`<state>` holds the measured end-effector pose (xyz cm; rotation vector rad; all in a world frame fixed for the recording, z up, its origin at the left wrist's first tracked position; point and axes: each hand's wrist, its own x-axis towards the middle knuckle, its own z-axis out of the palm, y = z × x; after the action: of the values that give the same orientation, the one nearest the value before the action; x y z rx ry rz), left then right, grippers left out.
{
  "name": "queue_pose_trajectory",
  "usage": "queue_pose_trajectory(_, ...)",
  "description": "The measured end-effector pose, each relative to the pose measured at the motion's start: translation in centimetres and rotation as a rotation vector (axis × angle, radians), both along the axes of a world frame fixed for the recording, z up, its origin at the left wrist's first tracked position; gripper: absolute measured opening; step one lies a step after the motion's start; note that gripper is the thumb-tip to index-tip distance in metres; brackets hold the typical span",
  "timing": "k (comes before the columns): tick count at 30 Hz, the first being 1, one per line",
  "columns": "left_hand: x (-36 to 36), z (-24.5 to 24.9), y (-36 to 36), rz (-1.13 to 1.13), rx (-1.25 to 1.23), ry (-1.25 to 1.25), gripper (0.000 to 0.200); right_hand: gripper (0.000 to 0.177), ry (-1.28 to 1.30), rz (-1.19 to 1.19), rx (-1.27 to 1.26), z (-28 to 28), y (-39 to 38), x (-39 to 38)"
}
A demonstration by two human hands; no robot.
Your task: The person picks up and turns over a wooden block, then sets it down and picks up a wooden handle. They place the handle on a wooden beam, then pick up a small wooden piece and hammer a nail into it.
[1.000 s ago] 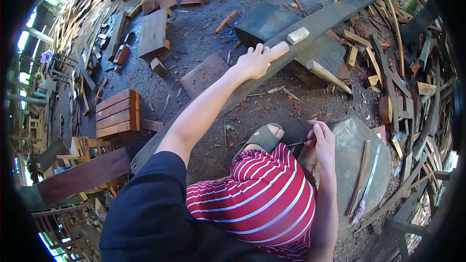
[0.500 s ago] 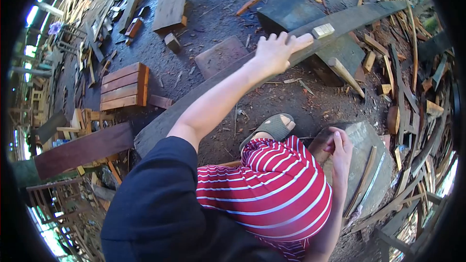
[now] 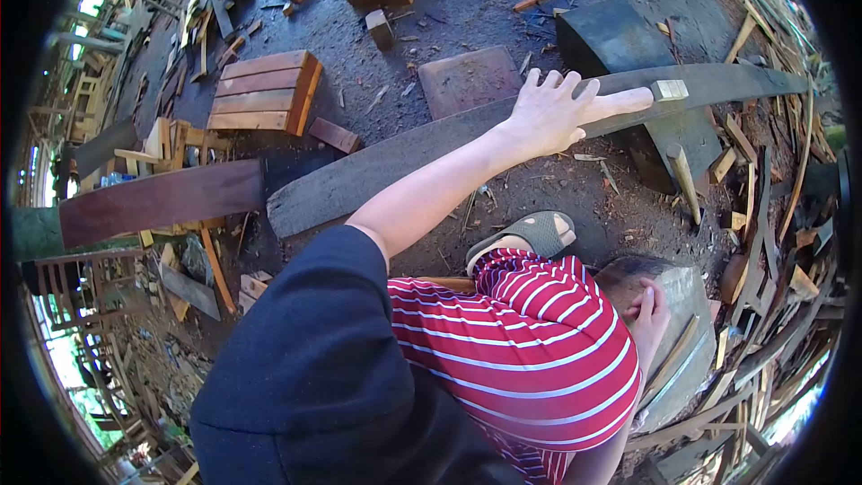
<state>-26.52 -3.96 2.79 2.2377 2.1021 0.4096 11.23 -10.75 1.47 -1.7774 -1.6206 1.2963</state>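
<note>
A long, slightly curved dark plank (image 3: 395, 154) crosses in front of me on a slant. My left hand (image 3: 558, 112) rests over it with fingers spread, the thumb side pointing right. A small pale block (image 3: 669, 90) sits on the plank, right at my outstretched fingertip. Low on the right, beside my knee in red striped cloth, my right hand (image 3: 648, 313) has its fingers curled in toward the thumb; what they hold, if anything, is hidden. Under and beyond that hand lies a broad grey slab (image 3: 691, 283), with a thin wooden strip (image 3: 675, 350) on it.
A dark wooden block (image 3: 611, 36) lies under the plank's far part, with a round stick (image 3: 684, 181) nearby. A stack of reddish boards (image 3: 260, 94) and a flat reddish board (image 3: 467, 81) lie on the dirt floor. Scrap wood (image 3: 781, 260) piles up along the right.
My view has shifted, so the plank and floor pieces sit differently in it. My left hand stays at the plank, its fingertip beside the pale block. My right hand remains curled by my knee.
</note>
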Motion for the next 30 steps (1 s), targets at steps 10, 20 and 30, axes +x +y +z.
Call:
queue_pose_trajectory(10, -10.2, -1.9, -7.7, 0.344, 0.198, -0.451, 0.042, 0.031, -0.766, 0.404, 0.757, -2.5, -2.6, 2.9)
queue_pose_trajectory(20, -33.4, -13.4, -21.0, 1.295, -0.723, -0.365, 0.064, 0.033, -0.788, 0.081, 0.628, -4.3, -4.5, 2.0)
queue_pose_trajectory(30, -30.9, -13.9, -21.0, 1.410, -0.748, -0.406, 0.097, 0.028, -0.850, 0.244, 0.765, -4.1, -3.1, 3.0)
